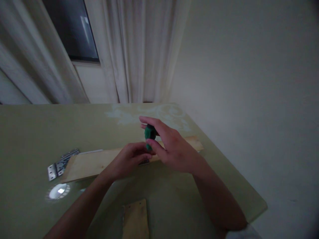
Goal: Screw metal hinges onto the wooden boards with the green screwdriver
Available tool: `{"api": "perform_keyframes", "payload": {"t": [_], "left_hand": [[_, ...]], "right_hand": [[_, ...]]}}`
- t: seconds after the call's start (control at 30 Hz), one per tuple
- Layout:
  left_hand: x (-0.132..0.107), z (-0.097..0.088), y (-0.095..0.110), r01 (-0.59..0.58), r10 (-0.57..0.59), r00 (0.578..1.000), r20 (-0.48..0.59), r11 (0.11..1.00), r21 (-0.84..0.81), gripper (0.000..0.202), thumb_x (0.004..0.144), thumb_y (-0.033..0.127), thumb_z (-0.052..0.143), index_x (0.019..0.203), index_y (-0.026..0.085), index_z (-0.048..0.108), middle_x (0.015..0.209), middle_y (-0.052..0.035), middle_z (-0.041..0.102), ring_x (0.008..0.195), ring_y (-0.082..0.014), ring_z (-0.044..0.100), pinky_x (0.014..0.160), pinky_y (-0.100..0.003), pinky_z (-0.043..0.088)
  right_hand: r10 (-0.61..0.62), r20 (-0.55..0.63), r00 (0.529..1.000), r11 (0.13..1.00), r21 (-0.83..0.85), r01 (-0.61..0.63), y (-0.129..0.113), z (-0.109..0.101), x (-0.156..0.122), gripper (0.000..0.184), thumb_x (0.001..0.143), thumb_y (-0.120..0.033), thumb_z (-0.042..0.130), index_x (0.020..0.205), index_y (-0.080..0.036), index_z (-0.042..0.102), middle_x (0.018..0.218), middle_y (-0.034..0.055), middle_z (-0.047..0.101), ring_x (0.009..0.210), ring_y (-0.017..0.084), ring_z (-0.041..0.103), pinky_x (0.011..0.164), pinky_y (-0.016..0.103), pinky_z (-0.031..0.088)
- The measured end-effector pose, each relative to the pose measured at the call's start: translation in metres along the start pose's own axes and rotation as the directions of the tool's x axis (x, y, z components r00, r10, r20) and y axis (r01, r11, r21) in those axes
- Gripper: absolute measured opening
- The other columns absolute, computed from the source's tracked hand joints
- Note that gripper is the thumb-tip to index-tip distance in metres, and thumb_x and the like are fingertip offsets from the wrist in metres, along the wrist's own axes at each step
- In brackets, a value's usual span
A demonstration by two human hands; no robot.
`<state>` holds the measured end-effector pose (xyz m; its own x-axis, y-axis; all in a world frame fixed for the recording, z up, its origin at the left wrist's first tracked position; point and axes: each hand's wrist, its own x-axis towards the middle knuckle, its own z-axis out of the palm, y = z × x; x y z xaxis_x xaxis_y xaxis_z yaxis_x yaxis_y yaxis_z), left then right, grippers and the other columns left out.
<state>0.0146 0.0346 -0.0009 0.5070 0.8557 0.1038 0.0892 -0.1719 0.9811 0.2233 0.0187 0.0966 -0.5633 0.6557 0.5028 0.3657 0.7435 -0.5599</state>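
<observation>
My right hand (169, 142) is closed around an upright screwdriver with a green and black handle (150, 132), the thumb low on the grip and the index finger above its top. Just beneath that handle, the fingers of my left hand (133, 154) pinch together over a long pale wooden board (92, 163). What sits between those left fingertips is hidden, as is the screwdriver's tip. A small dark metal piece (144, 162), perhaps part of a hinge, shows under the left fingers at the board's near edge.
Several metal hinges (61, 165) lie by the board's left end. A shorter wooden piece (136, 219) with small holes lies at the front of the greenish table (186, 205). A wall (236, 93) runs along the right side, and curtains (132, 49) hang behind the table.
</observation>
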Motion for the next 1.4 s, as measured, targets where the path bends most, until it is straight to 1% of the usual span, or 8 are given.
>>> {"api": "perform_keyframes", "payload": {"t": [0.1, 0.27, 0.4, 0.6, 0.77, 0.9, 1.17, 1.4], "left_hand": [[-0.003, -0.002, 0.004, -0.034, 0.033, 0.999, 0.031, 0.999, 0.038, 0.027, 0.099, 0.038, 0.069, 0.091, 0.015, 0.082, 0.086, -0.0047, 0.08, 0.08, -0.0191, 0.069, 0.074, -0.028, 0.056], [0.001, 0.003, -0.005, -0.063, 0.077, 0.987, -0.138, 0.992, 0.107, 0.022, 0.091, 0.035, 0.075, 0.083, 0.016, 0.082, 0.077, -0.0026, 0.079, 0.072, -0.0173, 0.067, 0.069, -0.027, 0.052], [0.003, 0.006, -0.005, -0.031, 0.047, 0.977, -0.209, 0.996, 0.078, 0.019, 0.085, 0.035, 0.081, 0.084, 0.016, 0.082, 0.081, -0.0039, 0.081, 0.075, -0.0188, 0.07, 0.071, -0.027, 0.055], [0.0, 0.002, 0.004, -0.053, 0.054, 0.998, -0.014, 0.998, 0.019, 0.021, 0.099, 0.035, 0.071, 0.1, 0.018, 0.082, 0.098, -0.0065, 0.085, 0.096, -0.0234, 0.078, 0.087, -0.032, 0.06], [0.001, 0.004, -0.003, -0.043, 0.061, 0.983, -0.171, 0.994, 0.104, 0.022, 0.09, 0.035, 0.078, 0.079, 0.017, 0.081, 0.078, -0.0035, 0.081, 0.074, -0.0186, 0.071, 0.07, -0.027, 0.056], [0.004, 0.01, -0.008, -0.041, 0.052, 0.975, -0.216, 0.998, 0.058, 0.022, 0.081, 0.039, 0.083, 0.079, 0.017, 0.084, 0.072, -0.0042, 0.078, 0.066, -0.0176, 0.067, 0.061, -0.026, 0.053], [0.001, 0.004, 0.008, -0.029, 0.052, 0.973, -0.226, 0.994, 0.101, 0.02, 0.083, 0.039, 0.084, 0.085, 0.019, 0.087, 0.085, -0.0067, 0.086, 0.079, -0.0223, 0.078, 0.071, -0.029, 0.062], [0.003, 0.005, 0.003, -0.032, 0.058, 0.978, -0.201, 0.991, 0.13, 0.017, 0.087, 0.034, 0.08, 0.087, 0.018, 0.087, 0.085, -0.0062, 0.086, 0.078, -0.0219, 0.078, 0.07, -0.029, 0.062]], "right_hand": [[-0.02, 0.018, 1.0, 1.0, 0.024, 0.019, -0.004, 0.002, 0.0, 0.066, 0.105, -0.012, 0.061, 0.167, -0.027, 0.042, 0.165, 0.0128, 0.062, 0.153, 0.025, 0.061, 0.128, 0.051, 0.052], [0.044, -0.187, 0.981, 0.983, -0.168, -0.076, 0.001, 0.011, 0.004, 0.048, 0.097, -0.034, 0.089, 0.138, -0.023, 0.067, 0.133, 0.0117, 0.075, 0.125, 0.028, 0.074, 0.108, 0.044, 0.062], [0.097, -0.205, 0.974, 0.985, -0.118, -0.123, 0.003, 0.011, 0.004, 0.045, 0.099, -0.02, 0.083, 0.14, -0.025, 0.066, 0.13, 0.0079, 0.078, 0.112, 0.023, 0.076, 0.101, 0.039, 0.063], [0.117, -0.057, 0.992, 0.993, 0.001, -0.117, -0.002, 0.001, -0.001, 0.062, 0.104, -0.011, 0.062, 0.162, -0.027, 0.048, 0.154, 0.011, 0.07, 0.128, 0.024, 0.074, 0.113, 0.047, 0.06], [0.153, -0.191, 0.97, 0.985, -0.047, -0.164, -0.001, 0.007, 0.003, 0.053, 0.096, -0.034, 0.087, 0.142, -0.024, 0.062, 0.134, 0.0109, 0.077, 0.115, 0.025, 0.077, 0.1, 0.043, 0.064], [0.163, -0.233, 0.959, 0.981, -0.063, -0.182, 0.0, 0.011, 0.005, 0.042, 0.094, -0.032, 0.092, 0.129, -0.024, 0.068, 0.113, 0.0047, 0.082, 0.1, 0.022, 0.078, 0.093, 0.037, 0.063], [0.11, -0.282, 0.953, 0.99, -0.052, -0.13, -0.002, 0.009, 0.005, 0.031, 0.098, -0.03, 0.088, 0.124, -0.024, 0.074, 0.115, 0.0036, 0.084, 0.097, 0.019, 0.079, 0.091, 0.034, 0.063], [0.113, -0.261, 0.959, 0.985, -0.1, -0.143, 0.002, 0.009, 0.005, 0.032, 0.099, -0.031, 0.088, 0.127, -0.024, 0.074, 0.122, 0.0056, 0.083, 0.098, 0.02, 0.08, 0.091, 0.035, 0.063]]}}
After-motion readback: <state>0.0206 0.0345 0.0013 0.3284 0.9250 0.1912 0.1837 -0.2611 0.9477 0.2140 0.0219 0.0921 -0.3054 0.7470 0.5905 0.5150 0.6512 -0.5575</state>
